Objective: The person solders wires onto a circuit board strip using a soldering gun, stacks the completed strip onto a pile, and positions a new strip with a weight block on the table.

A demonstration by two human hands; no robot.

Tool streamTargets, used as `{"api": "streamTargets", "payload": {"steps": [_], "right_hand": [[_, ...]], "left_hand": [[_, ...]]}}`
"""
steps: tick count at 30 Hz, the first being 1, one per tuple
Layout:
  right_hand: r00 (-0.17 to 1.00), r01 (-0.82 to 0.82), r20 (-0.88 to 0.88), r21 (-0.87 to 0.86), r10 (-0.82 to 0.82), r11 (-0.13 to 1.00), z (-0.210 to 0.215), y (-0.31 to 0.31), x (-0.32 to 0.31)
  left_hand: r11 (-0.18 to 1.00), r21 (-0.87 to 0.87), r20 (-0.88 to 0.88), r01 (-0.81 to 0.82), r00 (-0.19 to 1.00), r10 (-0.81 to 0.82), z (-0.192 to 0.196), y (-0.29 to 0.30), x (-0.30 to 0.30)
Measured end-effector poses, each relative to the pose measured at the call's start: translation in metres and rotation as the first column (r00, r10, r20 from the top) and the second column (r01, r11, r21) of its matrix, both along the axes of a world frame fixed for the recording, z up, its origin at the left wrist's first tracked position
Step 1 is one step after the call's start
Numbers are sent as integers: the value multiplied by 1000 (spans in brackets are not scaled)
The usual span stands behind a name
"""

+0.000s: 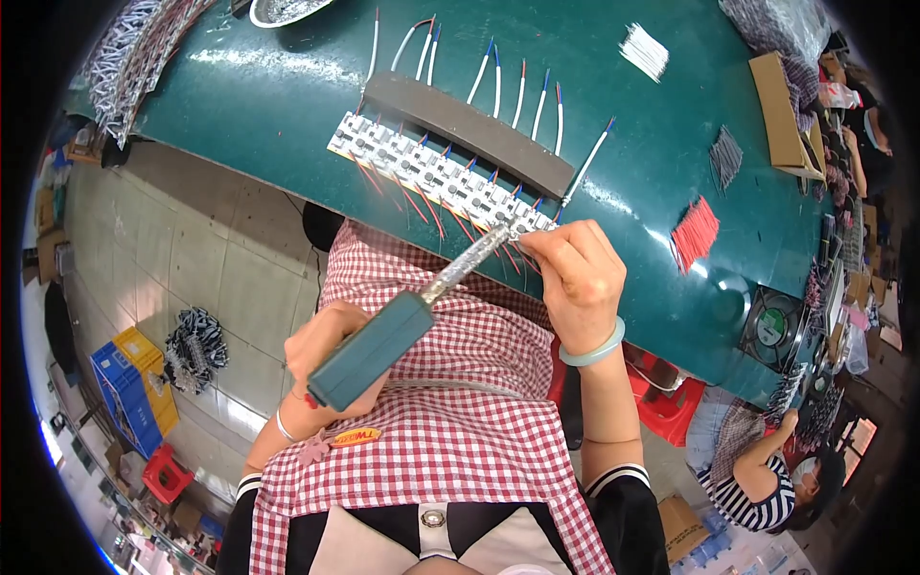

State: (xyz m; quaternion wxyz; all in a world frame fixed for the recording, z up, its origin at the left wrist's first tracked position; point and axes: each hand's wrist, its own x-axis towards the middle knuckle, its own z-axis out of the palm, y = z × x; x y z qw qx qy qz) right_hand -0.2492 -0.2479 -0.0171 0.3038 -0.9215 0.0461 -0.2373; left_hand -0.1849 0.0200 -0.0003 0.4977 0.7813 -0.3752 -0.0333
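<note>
My left hand [331,347] is wrapped round a green-bodied soldering gun [372,353]. Its metal barrel slants up to the right, and the tip meets the right end of a white strip of small circuit boards [412,165]. At that same end my right hand [583,273] has its fingers pinched together; what lies between them is too small to make out. Thin red wires [422,203] hang off the strip's near edge. Behind the strip lies a dark grey-brown bar [470,132], with white-sleeved wires [520,96] sticking out past its far side.
On the green table [268,125] lie bundles of white [644,53], grey [726,158] and red [695,233] thin pieces. A cardboard box [774,110] and a fan [770,326] stand at the right. Another person [767,479] sits at lower right. Wire bundles [134,67] lie far left.
</note>
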Motion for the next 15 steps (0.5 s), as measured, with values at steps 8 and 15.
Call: {"api": "streamTargets", "payload": {"steps": [8,15], "right_hand": [[1000,3,6,10,-4,1000,-2,1,-1],[999,45,22,13,-46,999,-2,3,-7]], "left_hand": [[1000,14,35,-9,999,8,7,-1,2],[1000,25,-68,-6,998,8,4,-2,-1]]}}
